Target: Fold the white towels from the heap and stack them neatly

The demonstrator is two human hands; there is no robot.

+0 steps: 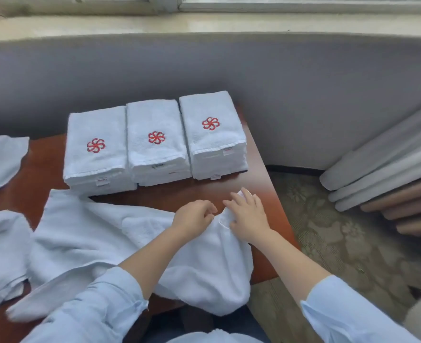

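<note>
Fingers (208,209) of the left hand (194,215) curl, pinching the crumpled white terry towel (204,263) on the red-brown wooden table (43,164); those of the right hand (247,214) lie spread on its corner. Find both corners, pull taut, then fold.

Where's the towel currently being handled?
Head view: the towel lies at the table's near right edge, just before the three folded stacks; left hand grips its far end, right hand rests on it.
</note>
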